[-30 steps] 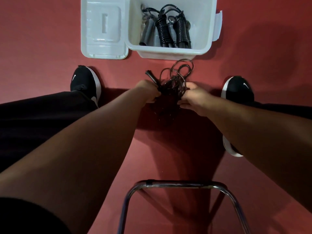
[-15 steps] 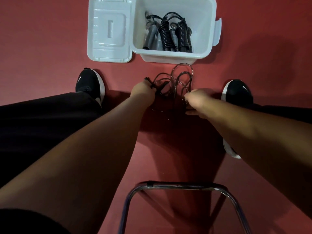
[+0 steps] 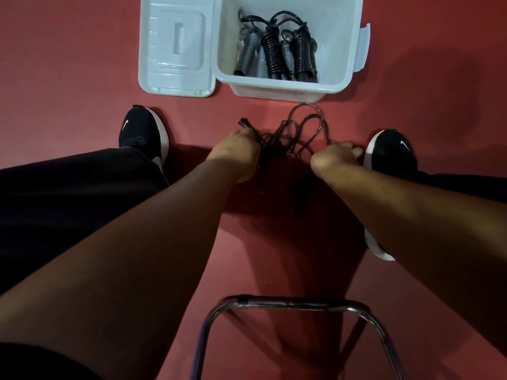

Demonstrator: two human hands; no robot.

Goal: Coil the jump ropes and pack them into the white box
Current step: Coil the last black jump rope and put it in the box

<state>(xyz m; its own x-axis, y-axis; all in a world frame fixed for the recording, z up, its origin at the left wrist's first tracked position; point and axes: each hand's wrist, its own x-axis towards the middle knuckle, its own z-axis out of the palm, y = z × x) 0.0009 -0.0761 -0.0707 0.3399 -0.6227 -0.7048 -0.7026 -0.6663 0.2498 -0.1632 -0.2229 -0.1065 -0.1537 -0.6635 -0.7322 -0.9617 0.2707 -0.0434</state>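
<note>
Jump rope (image 3: 282,138), loose on the floor (image 3: 82,78) just before the white box (image 3: 274,90), is spread wider than a moment ago as the left hand (image 3: 233,156), clamped on its handle end, and the right hand (image 3: 334,160), fingers curled round its cord, draw apart, apparently untangling before coiling.

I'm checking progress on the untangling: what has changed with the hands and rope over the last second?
The right hand has drawn away to the right, toward the right shoe, spreading the loose jump rope wider; the left hand barely moved. Both keep their grip on it. The white box, its coiled ropes and the lid stayed as they were.
</note>
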